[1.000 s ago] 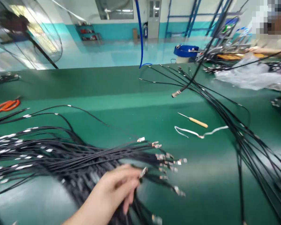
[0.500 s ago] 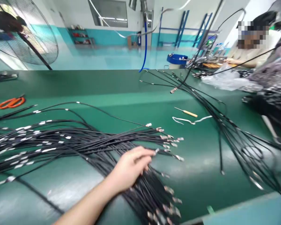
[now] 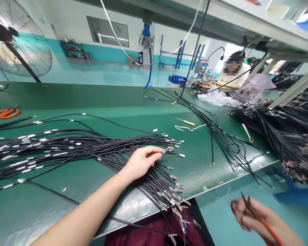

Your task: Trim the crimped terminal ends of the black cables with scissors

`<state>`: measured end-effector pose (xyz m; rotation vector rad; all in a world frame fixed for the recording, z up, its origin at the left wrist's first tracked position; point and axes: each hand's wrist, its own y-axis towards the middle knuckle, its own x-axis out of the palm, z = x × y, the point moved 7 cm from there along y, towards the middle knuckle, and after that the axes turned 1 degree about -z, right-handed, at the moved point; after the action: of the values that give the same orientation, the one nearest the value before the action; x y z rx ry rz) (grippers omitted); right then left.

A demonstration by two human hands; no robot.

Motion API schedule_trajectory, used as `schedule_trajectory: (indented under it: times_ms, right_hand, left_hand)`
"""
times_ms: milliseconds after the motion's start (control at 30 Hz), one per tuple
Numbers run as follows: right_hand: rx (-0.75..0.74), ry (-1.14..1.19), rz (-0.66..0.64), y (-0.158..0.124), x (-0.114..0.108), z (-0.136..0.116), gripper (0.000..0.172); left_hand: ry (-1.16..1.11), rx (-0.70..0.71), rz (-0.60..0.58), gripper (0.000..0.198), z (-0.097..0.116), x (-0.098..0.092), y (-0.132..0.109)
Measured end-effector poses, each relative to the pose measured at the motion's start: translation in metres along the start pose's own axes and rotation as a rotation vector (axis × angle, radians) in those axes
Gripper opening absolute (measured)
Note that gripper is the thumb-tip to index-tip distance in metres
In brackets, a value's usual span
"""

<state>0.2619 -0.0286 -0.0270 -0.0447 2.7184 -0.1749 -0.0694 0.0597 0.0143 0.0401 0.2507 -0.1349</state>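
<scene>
My left hand [image 3: 141, 163] pinches one black cable near its metal terminal [image 3: 165, 150] between thumb and fingertips. Beneath and around that hand lies a spread bundle of black cables [image 3: 102, 145] with white labels along their length. Several of their metal-tipped ends [image 3: 173, 198] fan out to the right and over the table's front edge. Off the table at lower right, my right hand [image 3: 264, 215] is closed on orange-handled scissors [image 3: 247, 202]. Their blades point up and look slightly apart, blurred by motion.
Another pair of orange-handled scissors [image 3: 5, 113] lies far left on the green table [image 3: 105, 99]. A yellow-handled pick [image 3: 188, 122] and a white string [image 3: 191, 128] lie mid-table. More cables [image 3: 207, 119] cross the right side, near a large cable pile [image 3: 279, 130]. A person [image 3: 233, 73] sits beyond.
The view has swung right and widened, bringing my right hand with the scissors and the overhead shelf into sight. My left hand keeps its pinch on the cable end.
</scene>
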Motion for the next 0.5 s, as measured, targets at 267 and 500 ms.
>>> schedule_trajectory:
  times_ms: [267,500]
  right_hand:
    - [-0.38,0.203,-0.498,0.116,0.112,-0.154,0.018]
    - [-0.218,0.205,-1.009,0.135,0.165,-0.161,0.019]
  left_hand:
    - [0.151,0.078,-0.05,0.02,0.027,-0.006,-0.011]
    - [-0.022,-0.096,-0.005,0.011,0.02,-0.014,-0.01]
